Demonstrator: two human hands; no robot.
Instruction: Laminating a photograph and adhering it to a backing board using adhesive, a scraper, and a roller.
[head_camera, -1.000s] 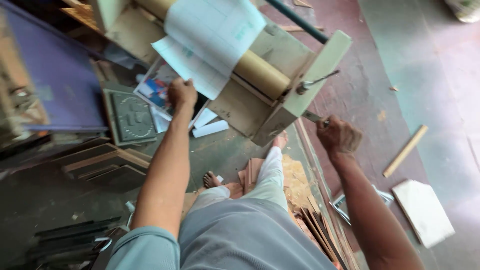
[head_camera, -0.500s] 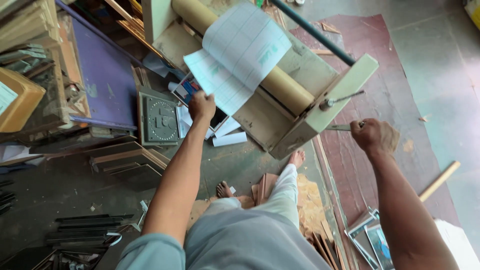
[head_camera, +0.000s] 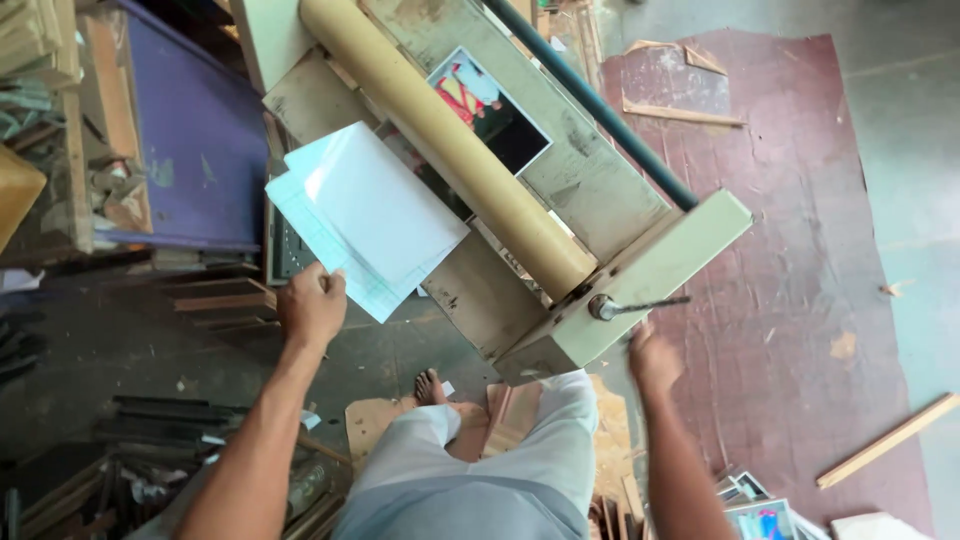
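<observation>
My left hand (head_camera: 311, 304) pinches the near corner of a white sheet with a gridded backing sheet (head_camera: 365, 220), which hangs out of the roller press. The press has a long tan roller (head_camera: 450, 150) over a pale green bed (head_camera: 590, 180). A colour photo print (head_camera: 490, 105) lies on the bed beyond the roller. My right hand (head_camera: 654, 358), blurred, is curled around a crank handle at the press's near end, just below a metal rod (head_camera: 645, 303) sticking out of the side plate (head_camera: 640, 290). My bare foot (head_camera: 430, 385) stands under the press.
A purple board (head_camera: 195, 150) and wooden frame pieces (head_camera: 215, 295) stand at left. Dark strips (head_camera: 160, 420) lie on the floor at lower left. A maroon mat (head_camera: 790, 280) covers the floor at right, with a wood strip (head_camera: 885, 440) and framed pictures (head_camera: 760, 515) near it.
The view has swung closer over the press. The sheet has come further out on my left side and the photo now shows beyond the roller. My right hand has moved down by the crank.
</observation>
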